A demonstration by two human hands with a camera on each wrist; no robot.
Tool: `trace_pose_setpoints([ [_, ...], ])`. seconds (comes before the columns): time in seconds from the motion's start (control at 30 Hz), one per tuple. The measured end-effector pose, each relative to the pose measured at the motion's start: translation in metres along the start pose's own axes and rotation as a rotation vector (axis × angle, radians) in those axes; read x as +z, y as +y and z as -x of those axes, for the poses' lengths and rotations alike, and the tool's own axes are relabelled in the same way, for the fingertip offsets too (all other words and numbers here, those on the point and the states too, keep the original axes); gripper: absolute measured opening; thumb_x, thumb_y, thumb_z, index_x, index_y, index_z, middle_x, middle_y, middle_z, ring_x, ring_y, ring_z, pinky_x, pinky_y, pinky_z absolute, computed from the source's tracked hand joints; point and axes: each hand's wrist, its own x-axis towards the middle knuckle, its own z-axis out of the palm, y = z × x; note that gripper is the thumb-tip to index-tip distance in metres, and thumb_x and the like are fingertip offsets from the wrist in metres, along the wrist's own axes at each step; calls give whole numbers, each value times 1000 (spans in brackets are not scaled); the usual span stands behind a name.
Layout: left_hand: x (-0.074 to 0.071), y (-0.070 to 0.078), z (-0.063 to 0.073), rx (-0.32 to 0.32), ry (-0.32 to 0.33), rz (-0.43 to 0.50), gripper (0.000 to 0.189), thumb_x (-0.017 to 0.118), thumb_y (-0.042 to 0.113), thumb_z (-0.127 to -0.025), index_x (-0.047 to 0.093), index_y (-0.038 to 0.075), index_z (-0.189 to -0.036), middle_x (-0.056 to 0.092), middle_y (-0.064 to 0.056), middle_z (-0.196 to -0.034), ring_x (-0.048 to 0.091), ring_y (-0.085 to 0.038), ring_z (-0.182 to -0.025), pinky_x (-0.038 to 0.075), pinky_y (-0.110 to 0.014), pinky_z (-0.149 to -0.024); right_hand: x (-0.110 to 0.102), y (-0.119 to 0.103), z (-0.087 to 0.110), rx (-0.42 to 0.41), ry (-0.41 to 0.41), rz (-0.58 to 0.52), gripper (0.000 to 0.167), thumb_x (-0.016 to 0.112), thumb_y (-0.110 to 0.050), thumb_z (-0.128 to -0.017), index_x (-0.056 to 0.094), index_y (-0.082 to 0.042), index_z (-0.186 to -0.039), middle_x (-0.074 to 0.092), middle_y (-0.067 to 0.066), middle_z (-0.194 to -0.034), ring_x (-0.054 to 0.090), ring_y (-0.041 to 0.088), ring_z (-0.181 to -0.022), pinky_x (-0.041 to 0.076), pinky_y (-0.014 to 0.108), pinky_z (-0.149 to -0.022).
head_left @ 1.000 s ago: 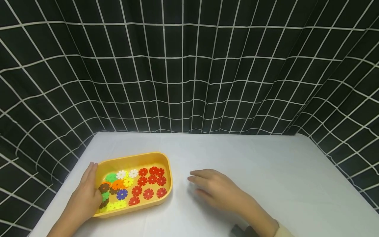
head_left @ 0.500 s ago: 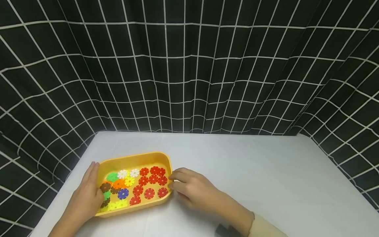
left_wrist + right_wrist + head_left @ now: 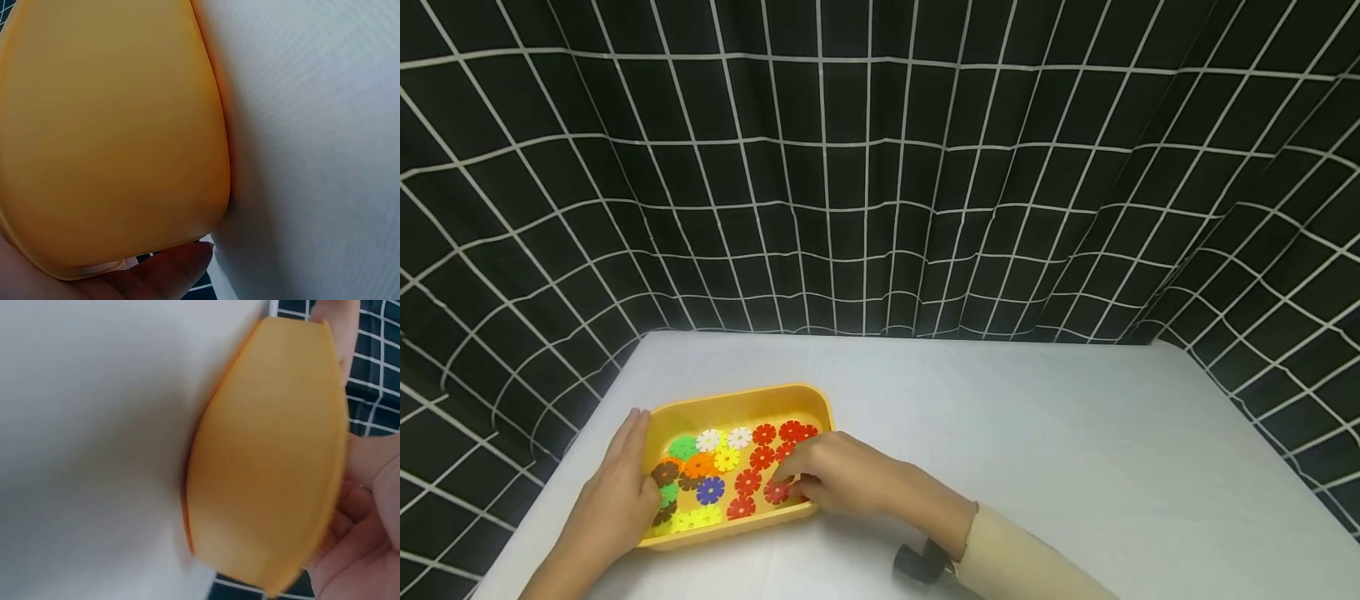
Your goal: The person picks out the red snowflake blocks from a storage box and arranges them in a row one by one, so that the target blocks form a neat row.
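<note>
A yellow plastic tray (image 3: 733, 402) lies on the table, holding flat, notched snowflake discs in several colours. My left hand (image 3: 612, 493) grips its left end, thumb over the rim and fingers along the outer wall; the left wrist view shows a finger (image 3: 178, 265) behind the tray's end. Across the right rim reaches my right hand (image 3: 838, 475), its index finger and thumb slightly apart at a red snowflake disc (image 3: 777, 492) on the tray floor. In the right wrist view the tray wall (image 3: 269, 450) hides these fingertips.
Red discs (image 3: 748, 481) fill the right side of the tray. White (image 3: 708, 440), orange (image 3: 699, 465), blue (image 3: 710, 490), green, brown and yellow ones lie at its left. A white-covered table (image 3: 1037, 442) surrounds the tray, with a black gridded curtain (image 3: 880, 183) behind.
My right hand has moved left from the bare table, over the tray's right rim and down among the red discs. The left hand and the tray stay in place.
</note>
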Motion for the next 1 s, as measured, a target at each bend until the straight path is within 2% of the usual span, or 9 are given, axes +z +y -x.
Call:
trace_pose_setpoints([
  [0.13, 0, 0, -1, 1, 0, -7, 81, 46, -6, -82, 11, -11, -155, 8, -32, -161, 22, -58, -138, 28, -77, -101, 8, 1, -20, 3, -57, -70, 20, 77, -9, -88, 78, -10, -108, 71, -9, -94, 54, -4, -77, 46, 5, -72],
  [0.33, -1, 0, -1, -15, -16, -5, 82, 47, -6, -83, 10, -11, -155, 6, -31, -161, 23, -59, -138, 27, -77, -100, 22, 3, -46, -16, -127, -80, 27, 80, -18, -86, 77, -13, -112, 65, -10, -91, 54, -2, -77, 42, 4, -69],
  [0.53, -1, 0, -1, -32, -27, 3, 83, 48, -5, -83, 8, -9, -156, 5, -30, -162, 23, -60, -137, 27, -77, -101, 30, 9, -59, 11, -232, 19, 30, 78, -25, -89, 75, -22, -118, 61, -14, -93, 50, -2, -80, 39, 5, -68],
  [0.7, 0, 0, 0, -34, -22, 11, 83, 48, -5, -84, 7, -8, -156, 5, -29, -162, 23, -59, -138, 27, -77, -101, 39, 9, -63, 48, -230, 103, 27, 77, -31, -88, 77, -28, -115, 55, -15, -89, 46, -1, -77, 36, 9, -62],
  [0.87, 0, 1, -2, -35, -20, 13, 83, 47, -6, -83, 8, -9, -156, 6, -30, -162, 21, -58, -139, 26, -76, -102, 41, 8, -64, 59, -211, 91, 17, 79, -28, -87, 78, -28, -105, 54, -15, -85, 46, 0, -75, 36, 10, -60],
  [1.0, 1, 0, -2, -35, -16, 22, 84, 47, -7, -82, 8, -9, -156, 6, -29, -162, 20, -57, -140, 25, -75, -103, 41, 9, -65, 73, -231, 46, 12, 80, -19, -86, 74, -23, -96, 54, -12, -81, 46, 1, -74, 37, 9, -62],
])
